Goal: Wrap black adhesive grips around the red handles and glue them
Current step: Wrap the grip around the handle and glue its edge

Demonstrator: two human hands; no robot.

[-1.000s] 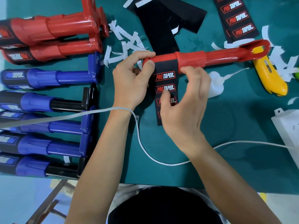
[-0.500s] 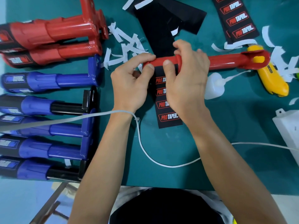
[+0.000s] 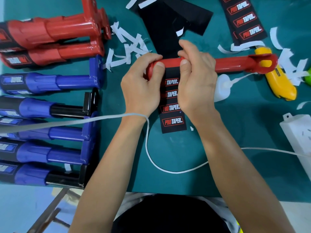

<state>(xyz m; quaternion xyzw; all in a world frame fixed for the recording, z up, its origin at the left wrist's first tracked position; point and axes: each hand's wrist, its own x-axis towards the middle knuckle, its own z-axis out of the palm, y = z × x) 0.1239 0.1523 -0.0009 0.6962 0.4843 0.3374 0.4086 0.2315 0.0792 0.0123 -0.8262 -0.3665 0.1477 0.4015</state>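
Left hand: my left hand (image 3: 141, 88) curls round the left end of the long red plastic handle (image 3: 170, 63), thumb pressed on top.
Right hand: my right hand (image 3: 196, 81) wraps the same handle just right of the left one, fingers over the far side, thumb down at the grip's top edge.
Handle: lies left-right mid-scene on the dark green table mat (image 3: 218, 132), looped end pointing right.
Grip: black adhesive grip strip with red-white PRO TAPER logos (image 3: 173, 121), top end on the handle between my thumbs, the rest flat on the mat toward me.
Glue: small white squeeze bottle (image 3: 222, 89) just right of my right hand.
Knife: yellow utility knife (image 3: 279, 83) at right, partly under the loop.
Left side: red handles with black logo grips (image 3: 50, 31) far left, blue handles (image 3: 42, 81) in a row nearer.
Scraps: white paper backing strips (image 3: 127, 47) just far of my left hand.
Spares: plain black sheets (image 3: 168, 22) far centre, logo strips (image 3: 245, 19) far right.
Cable: white cable (image 3: 151, 148) crosses my left wrist and loops near.
Right edge: white power strip (image 3: 299, 137).
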